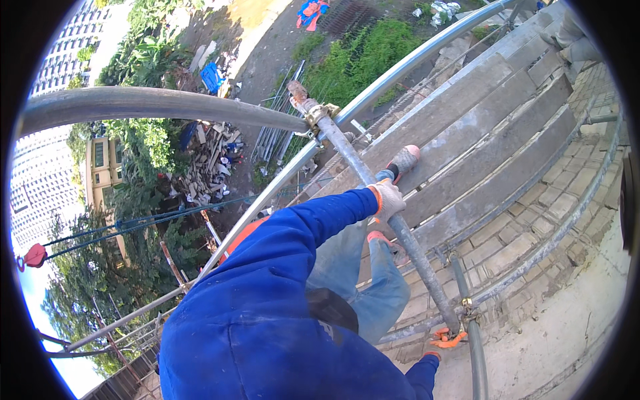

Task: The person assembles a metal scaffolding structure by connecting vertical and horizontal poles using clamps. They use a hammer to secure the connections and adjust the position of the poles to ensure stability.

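A grey steel scaffold pipe (360, 167) slants across the view from a coupler (319, 119) at the upper left to the lower right. My left hand (388, 201), in a light work glove with an orange cuff, is closed round its middle. At the pipe's lower end my right hand (445, 339) has its orange-coated glove fingers closed about the tip, partly hidden. Beside that hand, another coupler (467, 307) sits on a separate pipe (477, 360). My feet in pinkish-grey shoes (405, 160) stand on the metal planks below.
Scaffold planks (467, 120) run to the upper right, bordered by a guard rail (427, 53) on the outer side. A brick-patterned surface (527, 213) lies along the right. Blue-green ropes (147, 219) stretch left to a red hook block (35, 256). Far below are rubble (213, 160) and plants.
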Action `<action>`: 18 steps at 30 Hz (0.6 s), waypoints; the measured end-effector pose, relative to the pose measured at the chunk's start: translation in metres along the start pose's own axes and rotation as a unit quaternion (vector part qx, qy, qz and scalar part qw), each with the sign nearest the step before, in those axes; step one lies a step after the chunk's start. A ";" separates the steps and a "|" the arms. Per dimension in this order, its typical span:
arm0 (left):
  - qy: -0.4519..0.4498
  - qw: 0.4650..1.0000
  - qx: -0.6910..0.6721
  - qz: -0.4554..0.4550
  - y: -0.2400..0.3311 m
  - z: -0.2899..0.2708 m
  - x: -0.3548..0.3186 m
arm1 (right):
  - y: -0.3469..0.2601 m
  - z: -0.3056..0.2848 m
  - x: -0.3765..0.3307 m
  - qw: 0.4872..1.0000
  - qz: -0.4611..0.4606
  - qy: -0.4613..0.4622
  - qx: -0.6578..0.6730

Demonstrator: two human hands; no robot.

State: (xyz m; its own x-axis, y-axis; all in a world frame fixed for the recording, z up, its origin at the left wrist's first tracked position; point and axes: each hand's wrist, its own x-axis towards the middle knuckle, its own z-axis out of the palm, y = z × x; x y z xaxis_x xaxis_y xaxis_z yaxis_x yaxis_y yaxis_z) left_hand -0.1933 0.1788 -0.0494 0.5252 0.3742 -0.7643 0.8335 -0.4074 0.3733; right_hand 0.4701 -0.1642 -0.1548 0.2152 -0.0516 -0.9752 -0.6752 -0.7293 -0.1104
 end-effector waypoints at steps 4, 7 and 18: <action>0.250 0.952 -0.156 -0.084 -0.007 -0.008 -0.096 | 0.024 0.092 -0.090 0.979 -0.194 0.063 0.006; 0.389 0.858 -0.214 -0.258 -0.077 -0.042 -0.130 | 0.015 0.088 -0.096 0.995 -0.071 0.044 0.055; 0.388 0.390 -0.674 -0.493 -0.378 0.053 -0.168 | 0.020 0.130 -0.128 0.983 -0.087 0.133 0.091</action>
State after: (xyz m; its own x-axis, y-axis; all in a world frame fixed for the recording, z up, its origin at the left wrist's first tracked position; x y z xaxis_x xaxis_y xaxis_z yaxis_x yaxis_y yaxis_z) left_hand -0.6053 0.2259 -0.0901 -0.7074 0.1480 -0.6912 -0.2448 0.8661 0.4359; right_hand 0.3372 -0.0838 -0.0577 0.4993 -0.1308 -0.8565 -0.7218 -0.6097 -0.3276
